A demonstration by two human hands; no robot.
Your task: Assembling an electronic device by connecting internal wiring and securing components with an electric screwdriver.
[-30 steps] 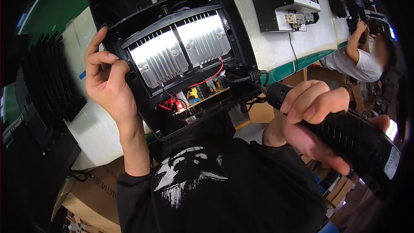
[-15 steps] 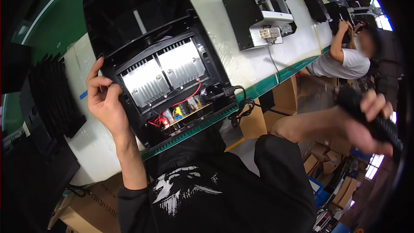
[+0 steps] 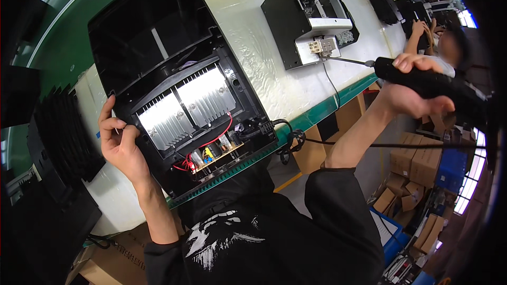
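Note:
My left hand [image 3: 125, 150] grips the left edge of an open black plastic housing [image 3: 142, 37], fingers curled at its side. Inside the housing sit finned silver heat sinks [image 3: 205, 95], a small circuit board [image 3: 216, 156] with red wires, and a power cord plugged in at its right side. An electric screwdriver [image 3: 417, 79] is in my closed right hand [image 3: 409, 95], held nearly level. Its long thin bit points left and reaches the front outlet block of a screw feeder [image 3: 288, 24]. Whether a screw is on the tip is too small to tell.
Black panels [image 3: 68, 132] stand stacked at the left of the bench. A coiled black cord [image 3: 293, 140] hangs over the green bench edge. Cardboard boxes [image 3: 412, 155] lie on the floor at right. Another person's hands [image 3: 420, 29] work farther along the bench.
My right hand has swung the electric screwdriver up and left from the far right, bringing its bit to the screw feeder. The left hand keeps its hold on the housing; the view has shifted slightly.

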